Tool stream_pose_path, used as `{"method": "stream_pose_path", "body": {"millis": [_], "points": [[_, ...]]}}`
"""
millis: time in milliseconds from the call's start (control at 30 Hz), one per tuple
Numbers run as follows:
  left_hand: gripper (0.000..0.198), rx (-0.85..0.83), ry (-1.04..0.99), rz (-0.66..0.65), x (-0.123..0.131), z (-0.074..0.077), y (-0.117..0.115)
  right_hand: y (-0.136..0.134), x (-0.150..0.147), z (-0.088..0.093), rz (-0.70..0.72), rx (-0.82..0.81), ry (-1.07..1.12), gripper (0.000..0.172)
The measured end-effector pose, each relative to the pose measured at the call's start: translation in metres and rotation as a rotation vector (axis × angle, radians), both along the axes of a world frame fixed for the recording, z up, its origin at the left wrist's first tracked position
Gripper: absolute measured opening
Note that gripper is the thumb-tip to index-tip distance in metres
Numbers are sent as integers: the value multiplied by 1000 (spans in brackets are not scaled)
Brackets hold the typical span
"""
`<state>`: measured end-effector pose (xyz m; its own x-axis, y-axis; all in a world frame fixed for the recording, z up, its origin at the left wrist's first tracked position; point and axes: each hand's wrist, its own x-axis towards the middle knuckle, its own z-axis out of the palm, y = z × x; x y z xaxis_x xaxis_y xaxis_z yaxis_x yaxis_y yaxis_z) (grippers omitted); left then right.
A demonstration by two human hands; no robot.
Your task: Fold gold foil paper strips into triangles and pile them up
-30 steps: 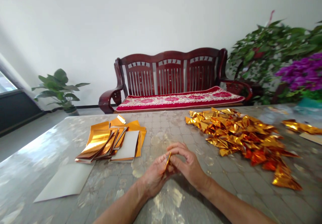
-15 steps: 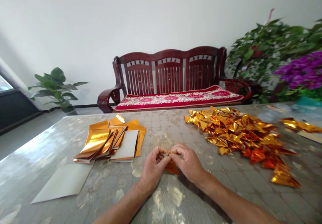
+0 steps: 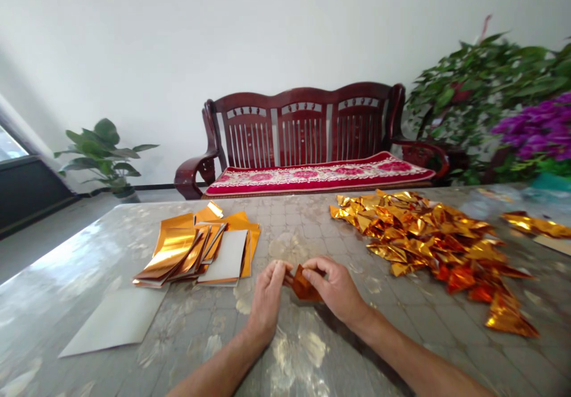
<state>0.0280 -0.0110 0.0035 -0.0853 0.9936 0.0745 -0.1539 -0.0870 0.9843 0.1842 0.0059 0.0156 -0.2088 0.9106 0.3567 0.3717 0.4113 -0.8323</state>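
Workpiece: folded foil piece [image 3: 304, 285], copper-gold and creased into a small angular shape, held between both hands above the table [image 3: 84, 266]. Contact with the tabletop cannot be confirmed.

Left hand [image 3: 267, 302]: positioned directly left of the folded foil piece, back of hand upward, fingers angled toward the piece. Fingertips [image 3: 280, 268] meet its left corner.

Right hand [image 3: 336, 290]: positioned directly right of the folded foil piece, fingers [image 3: 314, 267] curved over its upper edge.

Grip state: narrow on both sides. The right hand holds the piece between fingers and hidden thumb. Left-hand pressure cannot be determined; a pinch is not distinguishable from light contact.

Feed material: stack of foil sheets [image 3: 196, 251], fanned and overlapping, left of the folded foil piece and well apart from it. White card sheet [image 3: 113, 322] lies flat further left, nearer the viewer, just beside the stack.

Folded output: heap of foil triangles [image 3: 428, 236], loose and glinting, right of the folded foil piece, near the right hand but not touching it. Smaller foil cluster [image 3: 535, 225] lies further right.

Background: wooden bench [image 3: 303, 129] with red cushion [image 3: 312, 177] stands beyond the table, behind the folded foil piece. Potted plant [image 3: 104, 156] stands beyond and to the left; purple flowers [image 3: 535, 135] appear beyond and to the right.
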Motion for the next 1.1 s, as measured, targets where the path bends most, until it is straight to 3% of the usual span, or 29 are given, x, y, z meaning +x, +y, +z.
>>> {"method": "stream_pose_path", "body": {"millis": [167,367,733,833,933,1100], "points": [[41,-213,-310,-201,-1,-2,5,0,2,1,6,6,0,14],[39,-206,-329,-287,0,-6,5,0,3,1,7,13,-30,15],[16,30,209,-10,-3,-2,6,-3,1,1,-22,103,-144,14],[19,46,102,64,-3,-3,7,-1,2,0,-37,121,-133,10],[26,48,-61,111,-5,-5,9,2,4,-4,-116,120,-103,20],[32,13,-202,52,-7,-2,10,6,6,-12,-172,48,6,28]]}}
